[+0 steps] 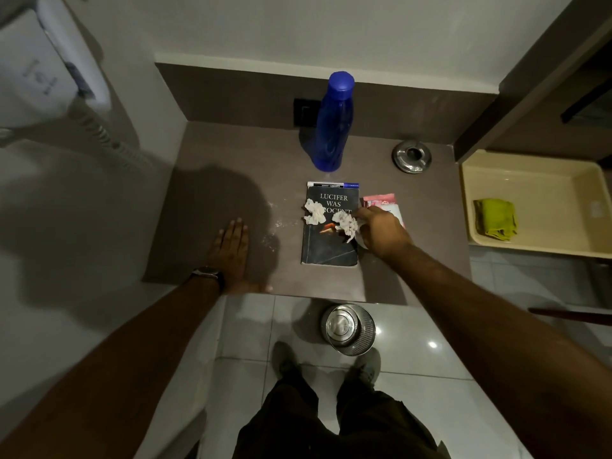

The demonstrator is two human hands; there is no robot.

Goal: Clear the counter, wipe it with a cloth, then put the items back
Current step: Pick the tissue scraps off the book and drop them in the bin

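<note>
On the brown counter (231,154) stand one tall blue plastic bottle (332,124) and one round steel ashtray (411,157). One dark paperback book (328,240) carries two crumpled white paper wads (313,212), with one blue-capped marker (332,185) above it and one pink packet (381,200) beside it. One green cloth (495,218) sits in one cream tray (536,167); one steel bin (348,328) is on the floor.

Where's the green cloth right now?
The green cloth lies in the cream tray, right of the counter, beyond the right hand.
</note>
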